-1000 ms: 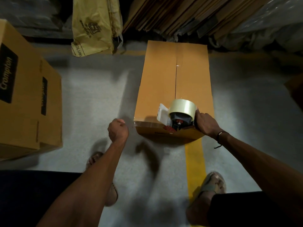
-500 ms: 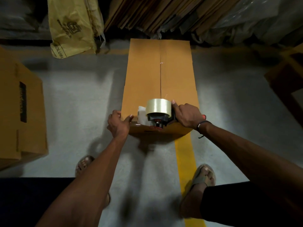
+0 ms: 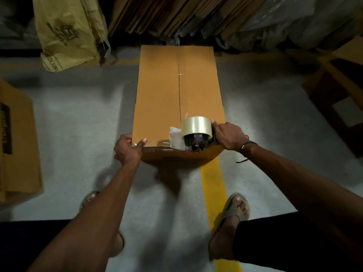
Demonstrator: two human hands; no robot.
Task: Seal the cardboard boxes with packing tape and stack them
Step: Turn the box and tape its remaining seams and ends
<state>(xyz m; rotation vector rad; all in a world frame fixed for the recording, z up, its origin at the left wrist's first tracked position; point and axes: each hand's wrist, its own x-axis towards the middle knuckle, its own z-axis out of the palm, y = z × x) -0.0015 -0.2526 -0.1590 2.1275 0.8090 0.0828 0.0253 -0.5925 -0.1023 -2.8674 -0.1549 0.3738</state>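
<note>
The long cardboard box (image 3: 177, 99) lies on the floor (image 3: 78, 122), its length running from the person toward the far stacked cardboard sheets (image 3: 167, 16), so the middle seam (image 3: 179, 89) points straight away from the body; I judge this placing lets the tape go along the seam in one pull or push. The right hand (image 3: 228, 137) is wrapped around the handle of the tape dispenser (image 3: 193, 134), which sits on the near end of the box top, just at the near end of the seam and a little to the right of centre. The roll stands above the seam line, and a short shiny piece of tape seems already to go over the near edge. The left hand (image 3: 127, 149) grips the near left corner of the box, thumb on the top face and fingers down the left side, most likely to keep the box from sliding. Another box (image 3: 17, 146) stands at the left, well apart.
</note>
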